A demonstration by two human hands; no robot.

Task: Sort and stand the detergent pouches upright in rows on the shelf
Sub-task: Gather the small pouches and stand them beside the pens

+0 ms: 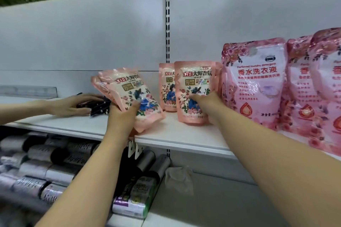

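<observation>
White shelf (184,134) boards and grey back panels fill our view. Our left hand (123,114) grips a tilted bundle of small pink detergent pouches (129,96) at the shelf's front edge. At three o'clock from it, our right hand (204,103) curls around an upright small pouch (195,83), another standing just behind. Large pink detergent bags (252,83) stand further right. At nine o'clock, another person's hand (73,106) rests on dark items (99,106).

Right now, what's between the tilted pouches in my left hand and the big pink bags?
In the head view, small upright pouches, the front one gripped by your right hand.
</observation>
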